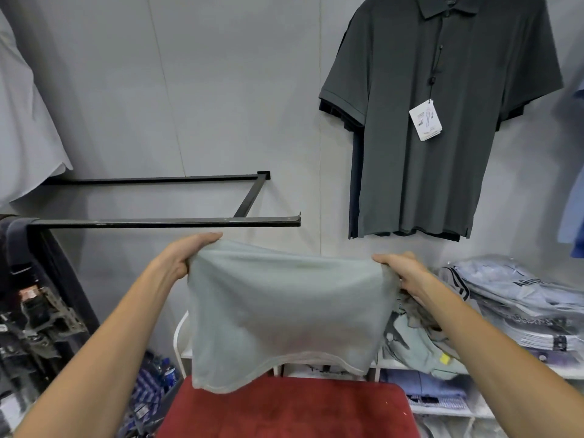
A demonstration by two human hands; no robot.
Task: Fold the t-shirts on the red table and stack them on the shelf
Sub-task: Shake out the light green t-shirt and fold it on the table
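A pale grey-green t-shirt [284, 311] hangs in the air above the red table [290, 412], folded over so its hem curves just over the table's far edge. My left hand [183, 257] grips its upper left corner. My right hand [401, 270] grips the upper right corner. The white shelf [448, 409] stands behind and to the right of the table, with a loose heap of similar pale shirts [420, 346] lying on it.
A dark polo shirt with a price tag [442, 115] hangs on the wall at upper right. A black metal rail [164, 221] juts from the wall at left. Bagged folded shirts [531, 305] are stacked at right. Dark clothes [38, 295] hang at far left.
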